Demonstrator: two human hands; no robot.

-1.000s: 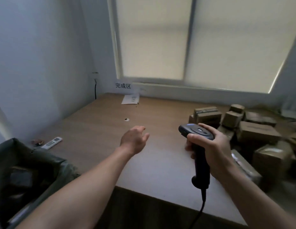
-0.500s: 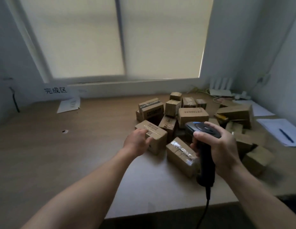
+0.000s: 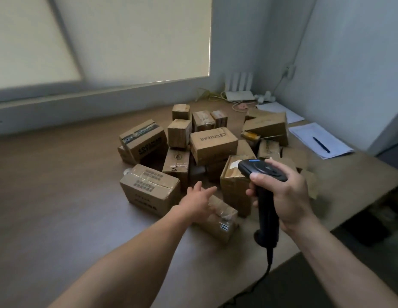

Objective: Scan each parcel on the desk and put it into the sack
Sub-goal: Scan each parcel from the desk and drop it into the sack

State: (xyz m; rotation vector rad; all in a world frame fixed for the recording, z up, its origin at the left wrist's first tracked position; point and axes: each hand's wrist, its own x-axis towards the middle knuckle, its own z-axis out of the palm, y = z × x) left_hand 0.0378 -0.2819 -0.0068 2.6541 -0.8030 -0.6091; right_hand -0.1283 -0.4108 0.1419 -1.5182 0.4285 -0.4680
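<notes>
Several brown cardboard parcels [image 3: 212, 145] lie heaped on the wooden desk [image 3: 60, 185]. My left hand [image 3: 199, 200] reaches over a small taped parcel [image 3: 220, 218] at the front of the heap, fingers spread and straight, resting on or just above its top. A larger printed box [image 3: 149, 188] stands just left of that hand. My right hand [image 3: 280, 192] grips the handle of a black barcode scanner [image 3: 263, 192], whose head points left toward the heap; its cable hangs past the desk's front edge. The sack is out of view.
Papers with a pen [image 3: 321, 144] lie at the desk's right end. A white router [image 3: 239, 90], cables and a power strip sit in the back right corner under a wall socket. The window blind [image 3: 104, 41] fills the back wall. Bare desk stretches to the left.
The view has swung right, away from the sack, onto the parcel heap. My left hand has moved from the printed box to the small front parcel. My right hand keeps holding the scanner.
</notes>
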